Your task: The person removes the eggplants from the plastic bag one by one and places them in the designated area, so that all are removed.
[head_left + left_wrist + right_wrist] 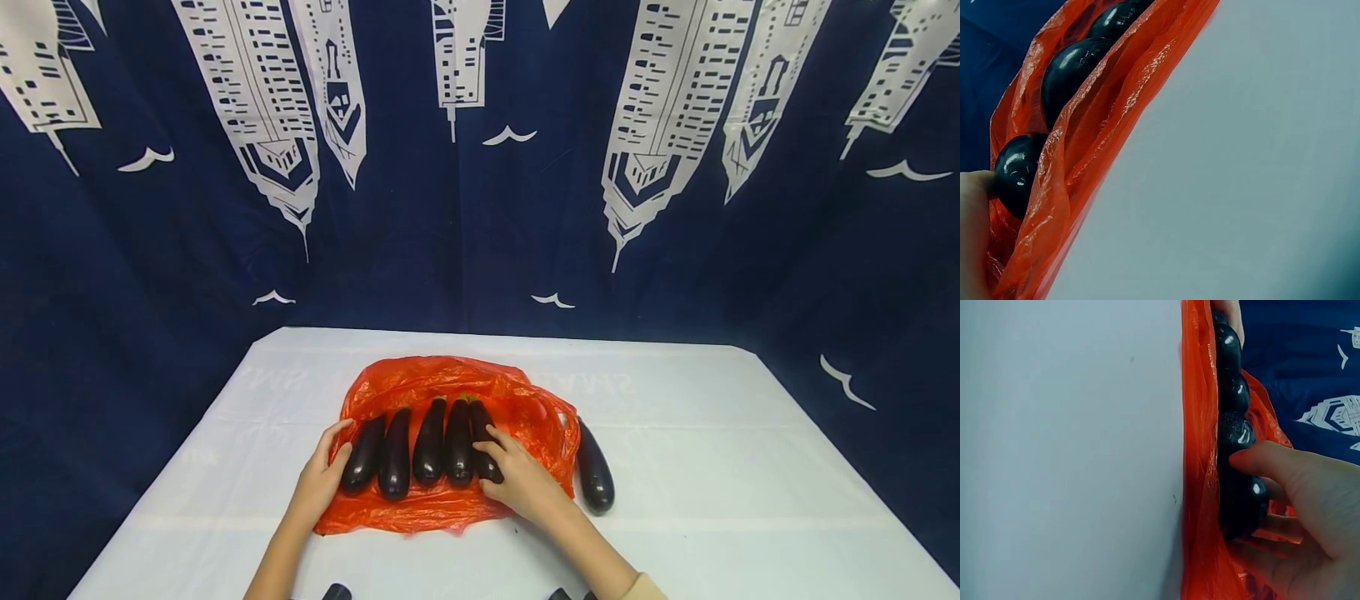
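Note:
Several dark purple eggplants lie side by side in a row on a crumpled red plastic bag [442,367]. At the right end of the row, my right hand [521,477] grips the last eggplant [1247,503], thumb on one side and fingers on the other. My left hand [321,479] rests at the row's left end, fingers extended along the bag's edge. Its thumb touches the leftmost eggplant [1017,172]. Bag folds partly cover the eggplants in the left wrist view.
One more eggplant [596,471] lies on the white tabletop [712,467], just right of the bag. Behind the table hangs a dark blue curtain [450,242] with white building prints. Two small dark objects show at the bottom edge of the head view.

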The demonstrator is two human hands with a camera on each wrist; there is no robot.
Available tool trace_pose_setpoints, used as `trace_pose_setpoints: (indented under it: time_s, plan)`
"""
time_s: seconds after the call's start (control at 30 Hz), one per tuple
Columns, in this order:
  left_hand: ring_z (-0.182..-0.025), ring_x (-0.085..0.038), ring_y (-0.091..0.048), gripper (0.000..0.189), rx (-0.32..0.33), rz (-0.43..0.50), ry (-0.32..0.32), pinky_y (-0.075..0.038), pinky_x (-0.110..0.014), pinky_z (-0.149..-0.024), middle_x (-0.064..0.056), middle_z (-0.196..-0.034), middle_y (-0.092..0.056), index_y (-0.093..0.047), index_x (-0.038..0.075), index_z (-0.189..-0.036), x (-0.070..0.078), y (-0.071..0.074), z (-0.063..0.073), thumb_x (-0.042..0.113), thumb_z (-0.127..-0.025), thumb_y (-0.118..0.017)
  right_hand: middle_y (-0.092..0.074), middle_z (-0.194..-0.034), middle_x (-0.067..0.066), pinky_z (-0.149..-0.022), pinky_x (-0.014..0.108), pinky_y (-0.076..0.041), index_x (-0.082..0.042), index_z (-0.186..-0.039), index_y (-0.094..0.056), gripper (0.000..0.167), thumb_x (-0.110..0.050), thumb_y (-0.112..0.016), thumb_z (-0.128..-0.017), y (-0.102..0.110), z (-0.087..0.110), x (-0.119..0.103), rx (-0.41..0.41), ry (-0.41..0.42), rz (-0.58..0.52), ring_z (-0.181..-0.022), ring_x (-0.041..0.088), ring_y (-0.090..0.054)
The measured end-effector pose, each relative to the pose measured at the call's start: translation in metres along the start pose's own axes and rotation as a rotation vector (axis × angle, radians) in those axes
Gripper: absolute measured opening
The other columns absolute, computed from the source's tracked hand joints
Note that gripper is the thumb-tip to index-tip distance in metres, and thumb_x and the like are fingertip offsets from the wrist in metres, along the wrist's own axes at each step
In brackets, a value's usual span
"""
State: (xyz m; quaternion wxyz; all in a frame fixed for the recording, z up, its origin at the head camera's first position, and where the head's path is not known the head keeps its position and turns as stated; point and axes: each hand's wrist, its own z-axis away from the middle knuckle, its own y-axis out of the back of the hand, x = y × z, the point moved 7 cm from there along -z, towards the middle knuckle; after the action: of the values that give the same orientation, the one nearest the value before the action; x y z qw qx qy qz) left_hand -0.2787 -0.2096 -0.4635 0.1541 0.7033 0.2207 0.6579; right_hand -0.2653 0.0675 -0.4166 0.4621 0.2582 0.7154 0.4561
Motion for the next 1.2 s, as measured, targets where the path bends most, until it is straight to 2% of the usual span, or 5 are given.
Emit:
trace_pose_setpoints:
  time_s: [0.23, 0.67, 0.83, 1.2]
  plan:
    - [-0.128, -0.044, -0.034, 0.047, 0.002, -0.002, -0.002, -0.024, -0.066, -0.1, -0.02, -0.142, -0.035, -0.032, 0.022, -0.137, -0.001, 0.0, 0.001, 0.043, -0.095, -0.039, -0.039, -0.142, 0.01, -0.093, 0.047, -0.045, -0.014, -0.123, -0.055, 0.046, -0.023, -0.065, -0.079, 0.007, 0.004, -0.002, 0.001, -0.022, -0.038, -0.123, 0.034, -0.046]
    - [-0.128, -0.044, -0.034, 0.047, -0.004, -0.001, -0.005, -0.024, -0.066, -0.1, -0.02, -0.143, -0.034, -0.031, 0.022, -0.137, 0.0, 0.0, 0.0, 0.043, -0.095, -0.038, -0.039, -0.142, 0.008, -0.091, 0.05, -0.045, -0.016, -0.124, -0.055, 0.046, -0.025, -0.065, -0.08, 0.02, 0.013, -0.005, 0.003, -0.033, -0.031, -0.123, 0.033, -0.046]
    - [-0.128, -0.044, -0.034, 0.048, -0.003, 0.002, -0.003, -0.024, -0.066, -0.1, -0.02, -0.143, -0.034, -0.031, 0.022, -0.137, 0.001, 0.0, -0.001, 0.043, -0.095, -0.038, -0.039, -0.142, 0.008, -0.092, 0.049, -0.045, -0.015, -0.124, -0.054, 0.046, -0.025, -0.066, -0.08, 0.027, 0.019, -0.009, 0.018, -0.008, -0.02, -0.124, 0.032, -0.045]
    - [-0.128, -0.044, -0.034, 0.047, 0.001, 0.003, -0.007, -0.024, -0.066, -0.1, -0.02, -0.142, -0.035, -0.031, 0.022, -0.137, 0.0, 0.0, 0.0, 0.042, -0.095, -0.039, -0.04, -0.142, 0.006, -0.085, 0.045, -0.05, -0.018, -0.124, -0.054, 0.047, -0.025, -0.067, -0.079, 0.039, 0.033, -0.018, 0.04, 0.023, 0.01, -0.121, 0.029, -0.048]
